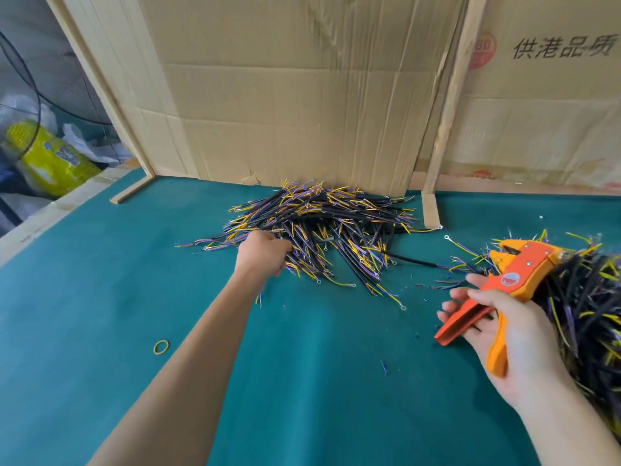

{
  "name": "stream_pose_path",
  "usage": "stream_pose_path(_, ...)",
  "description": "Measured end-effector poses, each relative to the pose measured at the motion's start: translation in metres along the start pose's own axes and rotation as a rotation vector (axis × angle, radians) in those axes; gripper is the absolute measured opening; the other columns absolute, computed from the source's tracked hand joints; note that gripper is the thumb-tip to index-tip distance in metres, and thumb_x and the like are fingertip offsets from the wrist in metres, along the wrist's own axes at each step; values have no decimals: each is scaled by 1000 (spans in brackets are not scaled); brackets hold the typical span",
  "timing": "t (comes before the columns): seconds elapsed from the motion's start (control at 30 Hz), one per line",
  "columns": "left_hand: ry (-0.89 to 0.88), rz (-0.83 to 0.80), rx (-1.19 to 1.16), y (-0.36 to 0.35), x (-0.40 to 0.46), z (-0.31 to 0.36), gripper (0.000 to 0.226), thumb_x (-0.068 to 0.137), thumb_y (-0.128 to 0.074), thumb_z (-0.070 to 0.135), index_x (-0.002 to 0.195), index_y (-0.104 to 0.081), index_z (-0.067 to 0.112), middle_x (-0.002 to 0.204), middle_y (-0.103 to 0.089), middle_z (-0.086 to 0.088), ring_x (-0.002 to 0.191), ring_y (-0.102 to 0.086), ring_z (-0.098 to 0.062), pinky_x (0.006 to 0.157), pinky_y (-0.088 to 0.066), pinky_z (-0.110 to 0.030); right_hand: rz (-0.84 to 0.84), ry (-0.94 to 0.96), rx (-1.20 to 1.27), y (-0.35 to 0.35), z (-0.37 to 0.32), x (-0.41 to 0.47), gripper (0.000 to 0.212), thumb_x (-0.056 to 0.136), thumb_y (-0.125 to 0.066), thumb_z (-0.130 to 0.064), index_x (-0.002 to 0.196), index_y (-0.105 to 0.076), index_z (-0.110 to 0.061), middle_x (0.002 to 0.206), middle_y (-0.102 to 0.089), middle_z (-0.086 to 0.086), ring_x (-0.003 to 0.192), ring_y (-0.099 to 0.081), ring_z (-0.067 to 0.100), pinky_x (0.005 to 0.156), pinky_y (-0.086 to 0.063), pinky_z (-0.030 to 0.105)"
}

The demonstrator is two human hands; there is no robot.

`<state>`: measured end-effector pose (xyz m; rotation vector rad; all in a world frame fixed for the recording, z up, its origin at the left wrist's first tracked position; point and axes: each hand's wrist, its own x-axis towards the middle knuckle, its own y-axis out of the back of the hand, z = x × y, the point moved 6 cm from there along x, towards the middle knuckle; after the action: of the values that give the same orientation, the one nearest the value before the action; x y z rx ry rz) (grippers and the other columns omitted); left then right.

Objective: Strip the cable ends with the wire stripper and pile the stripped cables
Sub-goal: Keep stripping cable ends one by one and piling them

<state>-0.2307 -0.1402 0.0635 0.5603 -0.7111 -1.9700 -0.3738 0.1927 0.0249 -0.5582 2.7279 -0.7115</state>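
Wire stripper (pixel 514 280): orange and yellow, held in the right hand (pixel 514 334), head pointing away from the person toward the far right, handles spread apart. Yellow handle lies across the palm, orange handle sticks out to the left past the fingers (pixel 453 307). Right fingers are loosely extended under the handles, thumb over the top near the tool body; grip looks relaxed, not clenched.

Just right of that hand, touching the tool head: a dense heap of cables (pixel 588 311), black jackets with yellow, blue and purple cores, running off the right edge of frame.

Left hand (pixel 262 255) is stretched forward, fingers curled down into the near-left edge of the central cable pile (pixel 319 227). It grips cables there; how many, cannot tell, the fingertips are buried in the pile. That pile sits well ahead of the right fingers, against the cardboard sheet (pixel 285 95) at the back of the worktop (pixel 302 381).

Between the two hands: loose single cables with ring terminals and scraps of stripped insulation (pixel 384 366) scattered on the green worktop cover.

Near the left forearm, on its left side: one yellow rubber band (pixel 161 347) lying flat.

Farther out: wooden frame post (pixel 447 112) right of the cardboard, a printed carton wall (pixel 544 95) beyond it, and a yellow packet (pixel 50 156) off the worktop at far left.
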Motion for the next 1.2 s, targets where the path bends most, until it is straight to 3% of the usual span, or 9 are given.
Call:
stream_pose_path(0.13,-168,-31,-222,-10,-70,4,29,93,-61,24,66,-53,16,54,-64,-1,41,-52,-18,49,-37,-22,-218,-132,23,-22,8,-10,38,84,-60,-9,121,-61,2,96,-71,23,72,-67,32,67,-61,44)
stream_pose_path(0.23,-311,-51,-316,-30,-135,-5,27,97,-63,21,72,-54,19,59,-67,-2,40,-56,-16,41,-38,-18,-422,-256,24,-40,18,-23,48,81,-65,-16,124,-62,4,123,-67,31,75,-66,33,68,-60,43)
stream_pose_path(0.37,-402,-60,-335,-57,-185,-26,20,95,-67,20,80,-57,28,54,-61,-2,39,-47,-11,46,-41,-25,-590,-301,36,-55,27,-36,65,69,-86,-24,125,-66,2,137,-61,26,79,-66,35,73,-58,45)
stream_pose_path(0.5,-466,8,-307,-59,-192,-31,19,91,-73,21,81,-58,28,56,-56,-6,50,-43,-22,51,-37,-26,-586,-246,24,-56,26,-35,70,68,-86,-31,128,-67,-3,132,-63,22,81,-66,33,78,-57,42)
stream_pose_path(0.63,-522,15,-256,-58,-194,-30,21,87,-76,26,75,-59,26,53,-51,7,46,-38,-6,49,-34,-18,-558,-217,121,-46,14,-29,57,79,-75,-21,131,-64,0,145,-57,16,83,-67,29,78,-58,40)
stream_pose_path(0.83,-541,48,-228,-59,-196,-33,27,85,-81,17,71,-60,28,56,-57,15,47,-45,-6,49,-38,-14,-544,-184,138,-39,6,-25,55,84,-65,-17,135,-60,3,145,-57,17,83,-64,29,78,-56,41)
stream_pose_path(0.93,-583,79,-235,-56,-198,-30,16,86,-74,19,77,-65,29,64,-62,14,53,-54,-8,54,-45,-20,-522,-182,148,-36,5,-25,58,82,-65,-19,135,-60,3,145,-57,16,82,-65,29,77,-57,40)
stream_pose_path(1.07,-609,68,-255,-55,-197,-28,12,82,-70,19,82,-73,30,72,-61,13,56,-54,-6,54,-39,-12,-498,-160,175,-33,0,-23,59,80,-67,-20,134,-62,2,145,-58,15,81,-65,28,76,-57,39)
stream_pose_path(1.2,-515,23,-307,-57,-189,-39,21,86,-78,15,82,-73,35,69,-66,9,60,-59,-12,58,-47,-25,-522,-146,176,-33,-2,-24,55,84,-65,-17,137,-61,-3,147,-57,11,84,-66,26,78,-57,37)
